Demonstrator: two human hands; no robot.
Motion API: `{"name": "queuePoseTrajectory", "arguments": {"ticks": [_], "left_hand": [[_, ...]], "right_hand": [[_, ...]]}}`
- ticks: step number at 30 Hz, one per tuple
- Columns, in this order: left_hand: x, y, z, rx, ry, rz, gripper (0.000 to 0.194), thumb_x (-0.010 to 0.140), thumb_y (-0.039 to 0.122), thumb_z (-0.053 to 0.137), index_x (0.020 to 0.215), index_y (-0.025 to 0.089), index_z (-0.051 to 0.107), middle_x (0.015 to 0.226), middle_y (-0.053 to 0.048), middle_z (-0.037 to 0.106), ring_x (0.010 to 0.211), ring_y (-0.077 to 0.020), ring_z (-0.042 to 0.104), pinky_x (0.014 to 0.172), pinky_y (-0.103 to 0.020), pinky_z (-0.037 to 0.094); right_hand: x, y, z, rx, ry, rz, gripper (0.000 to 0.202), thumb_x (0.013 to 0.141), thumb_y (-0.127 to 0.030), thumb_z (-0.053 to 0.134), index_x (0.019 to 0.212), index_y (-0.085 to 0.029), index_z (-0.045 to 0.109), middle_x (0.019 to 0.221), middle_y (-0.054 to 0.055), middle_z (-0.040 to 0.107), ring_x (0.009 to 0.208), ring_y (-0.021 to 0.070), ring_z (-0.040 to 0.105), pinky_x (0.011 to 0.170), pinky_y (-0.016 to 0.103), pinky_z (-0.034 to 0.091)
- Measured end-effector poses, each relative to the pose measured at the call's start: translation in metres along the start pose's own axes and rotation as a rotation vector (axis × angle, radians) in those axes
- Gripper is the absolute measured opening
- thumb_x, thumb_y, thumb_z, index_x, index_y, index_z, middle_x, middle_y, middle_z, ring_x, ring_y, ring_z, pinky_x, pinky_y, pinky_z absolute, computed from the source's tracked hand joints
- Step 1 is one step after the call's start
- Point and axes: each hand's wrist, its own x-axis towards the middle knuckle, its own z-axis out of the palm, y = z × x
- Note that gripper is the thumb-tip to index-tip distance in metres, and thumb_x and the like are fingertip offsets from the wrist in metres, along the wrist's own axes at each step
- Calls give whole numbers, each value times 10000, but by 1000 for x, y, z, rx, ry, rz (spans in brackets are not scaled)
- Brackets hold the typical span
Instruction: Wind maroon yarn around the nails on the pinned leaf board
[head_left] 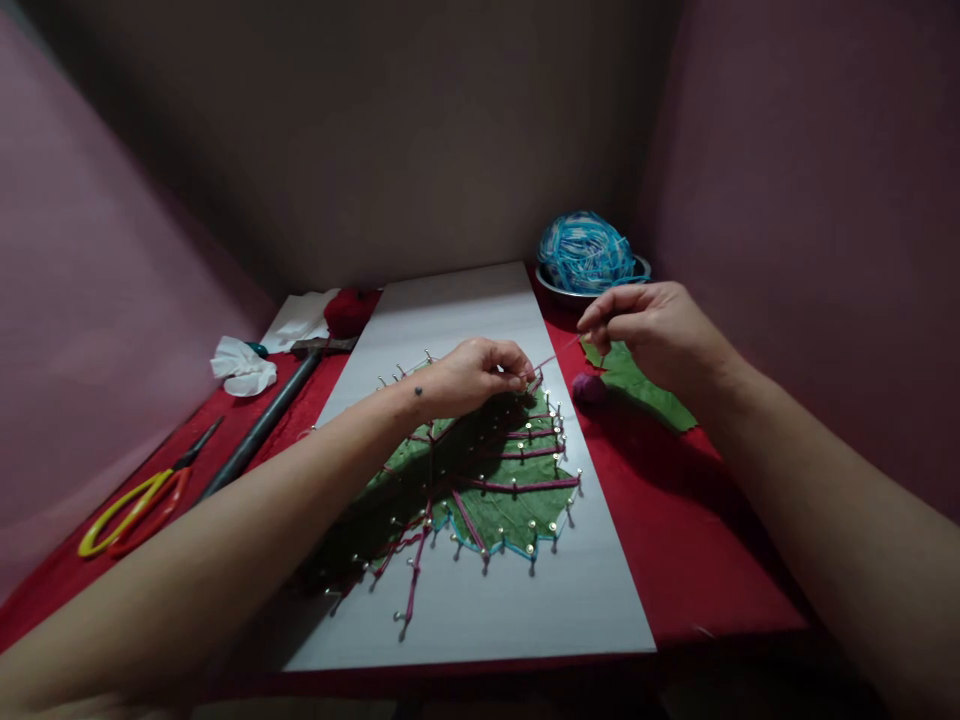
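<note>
"What's everything resting on?"

"A table (720, 570) covered in bright red cloth, with a flat white rectangular board (592, 610) lengthwise across it. Pink side walls (105, 220) close in left and right, a dull grey-brown back wall (420, 140) rises behind, and the light is dim."

"And on the board?"

"A big green jagged-edged leaf (502, 515), ringed and crossed by upright silvery nails (531, 551). Purple-red yarn runs along its veins, light-blue yarn along part of its near edge."

"Where are the hands?"

"The left hand (480, 375) is over the leaf's far right edge, its fingers bunched by a nail; I can't tell whether they grip anything. The right hand (652, 322) is raised beyond the board's right edge, fingertips pinched on a thin purple-red strand (559, 353) stretched between the two."

"What's around them?"

"Below the right hand, a small purple yarn ball (589, 388) and a second green leaf (645, 385). Farther back, a blue-and-white yarn ball (585, 250) sits in a shallow metal bowl (566, 296). To the left lie yellow-and-orange-handled scissors (142, 505), a dark-handled hammer (270, 415), a crumpled white wad (244, 368), a red yarn ball (349, 314) and white sheets (296, 318)."

"Anything blocked?"

"The left forearm covers much of the big leaf's left half and the hammer's lower end. Its shadow darkens the lower left nails. The wad hides most of a dark green object (258, 349) I can't identify, and both arms are cut off by the frame."
</note>
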Motion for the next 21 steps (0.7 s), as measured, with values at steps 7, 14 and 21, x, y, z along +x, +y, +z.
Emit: {"name": "queuePoseTrajectory", "arguments": {"ticks": [7,14,21], "left_hand": [[-1,0,3,72,24,49,78,781,156,547,771,140,623,873,-44,635,808,-121,565,789,-262,439],[1,8,4,74,42,-41,106,786,168,549,814,128,643,842,-52,675,798,-132,596,757,-258,450],[-4,9,12,179,82,27,104,811,179,540,757,147,623,859,-39,650,811,-129,582,782,-264,442]], "right_hand": [[-3,-13,-9,30,-56,-89,180,613,-89,589,645,-218,710,550,-9,561,483,77,443,455,265,306],[-10,-20,-8,23,-27,-110,139,643,-136,631,687,-230,723,627,-4,631,581,110,539,495,263,374],[-5,-8,-11,-21,-32,-80,65,673,-171,679,691,-215,724,561,-4,587,506,87,475,451,255,329]]}}
